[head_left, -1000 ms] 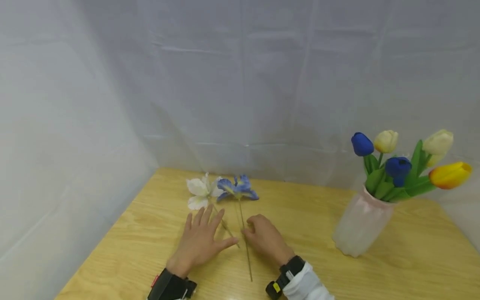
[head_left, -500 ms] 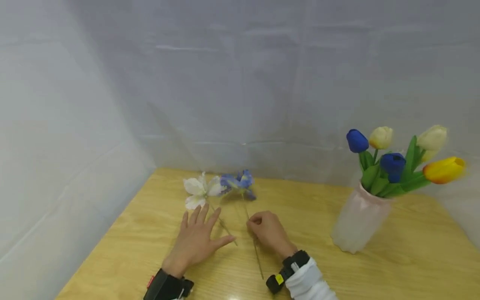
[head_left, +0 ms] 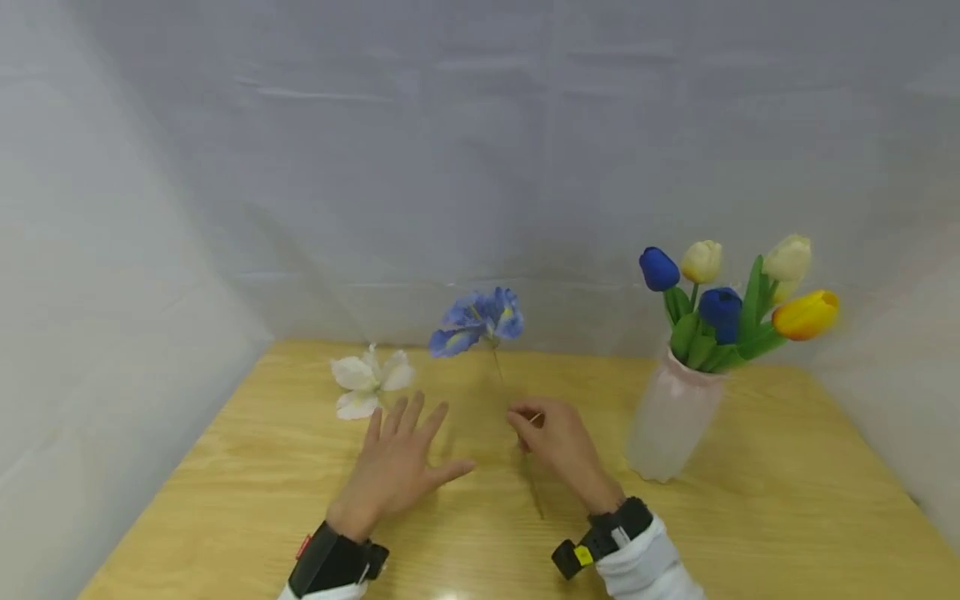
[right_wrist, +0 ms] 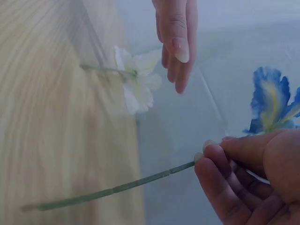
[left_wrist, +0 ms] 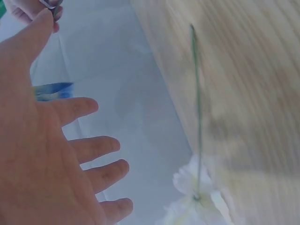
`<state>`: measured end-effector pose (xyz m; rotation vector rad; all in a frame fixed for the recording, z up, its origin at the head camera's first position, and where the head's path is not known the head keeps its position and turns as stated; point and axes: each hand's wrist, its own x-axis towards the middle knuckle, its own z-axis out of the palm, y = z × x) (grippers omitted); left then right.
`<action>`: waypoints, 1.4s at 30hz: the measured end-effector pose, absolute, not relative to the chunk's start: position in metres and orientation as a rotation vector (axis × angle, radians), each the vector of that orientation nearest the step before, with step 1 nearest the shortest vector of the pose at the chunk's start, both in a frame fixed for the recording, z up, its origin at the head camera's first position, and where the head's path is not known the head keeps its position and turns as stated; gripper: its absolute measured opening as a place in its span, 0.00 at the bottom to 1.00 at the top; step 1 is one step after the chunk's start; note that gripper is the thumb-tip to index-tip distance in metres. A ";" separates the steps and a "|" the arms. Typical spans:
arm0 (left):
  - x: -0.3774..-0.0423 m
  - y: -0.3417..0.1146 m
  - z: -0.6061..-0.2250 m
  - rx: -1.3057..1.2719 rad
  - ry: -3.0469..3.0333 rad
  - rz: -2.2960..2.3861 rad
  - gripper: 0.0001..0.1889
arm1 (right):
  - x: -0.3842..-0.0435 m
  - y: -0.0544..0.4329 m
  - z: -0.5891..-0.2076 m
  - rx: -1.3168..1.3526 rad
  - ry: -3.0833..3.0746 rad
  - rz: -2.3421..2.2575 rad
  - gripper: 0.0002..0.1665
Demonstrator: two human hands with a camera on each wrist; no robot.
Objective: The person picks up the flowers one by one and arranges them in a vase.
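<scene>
My right hand [head_left: 558,442] pinches the thin green stem [right_wrist: 140,182] of a blue artificial iris [head_left: 480,323]. The bloom stands raised above the table's back edge, and the stem's lower end slants down below the hand. Fingers spread and straight, my left hand [head_left: 401,467] hovers over the table with nothing in it. Just beyond its fingertips a white artificial flower [head_left: 367,382] lies on the table. In the left wrist view that flower's green stem [left_wrist: 197,108] shows in full; from the head it is mostly hidden behind the left hand.
A pale pink-white vase [head_left: 675,417] stands at the right, holding blue, cream and yellow-orange tulips [head_left: 806,315]. The wooden table [head_left: 225,500] ends at the back against a grey-white sheet [head_left: 450,167].
The right hand has lifted the blue iris off the table; its bloom has risen. The left hand stays spread at nearly the same place. The head view has shifted towards the right.
</scene>
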<state>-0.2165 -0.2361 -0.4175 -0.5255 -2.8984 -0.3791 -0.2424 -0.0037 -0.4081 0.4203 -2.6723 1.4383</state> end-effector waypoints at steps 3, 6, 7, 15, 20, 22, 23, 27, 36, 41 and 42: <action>-0.220 -0.230 -0.416 -0.579 -2.884 -0.397 0.46 | -0.240 0.010 -0.399 0.358 -2.594 1.406 0.10; -0.223 -0.225 -0.417 -0.612 -2.873 -0.405 0.46 | -0.238 0.022 -0.390 0.334 -2.518 1.379 0.08; -0.224 -0.223 -0.418 -0.615 -2.875 -0.401 0.46 | -0.238 0.025 -0.388 0.344 -2.504 1.373 0.07; -0.228 -0.210 -0.420 -0.664 -2.887 -0.382 0.46 | -0.232 0.039 -0.381 0.395 -2.427 1.369 0.10; -0.231 -0.201 -0.411 -0.703 -2.840 -0.374 0.45 | -0.226 0.048 -0.367 0.434 -2.279 1.380 0.09; -0.232 -0.198 -0.408 -0.722 -2.845 -0.387 0.46 | -0.225 0.051 -0.363 0.447 -2.241 1.355 0.09; -0.232 -0.197 -0.407 -0.732 -2.850 -0.396 0.46 | -0.225 0.053 -0.361 0.451 -2.224 1.341 0.09; -0.232 -0.193 -0.407 -0.738 -2.878 -0.390 0.46 | -0.221 0.059 -0.354 0.446 -2.167 1.304 0.08; -0.231 -0.189 -0.396 -0.762 -2.767 -0.358 0.46 | -0.200 0.074 -0.308 0.400 -1.978 0.924 0.02; -0.230 -0.187 -0.393 -0.763 -2.766 -0.364 0.45 | -0.202 0.082 -0.300 0.400 -1.856 0.787 0.14; -0.230 -0.187 -0.393 -0.761 -2.763 -0.360 0.45 | -0.202 0.083 -0.299 0.396 -1.851 0.787 0.15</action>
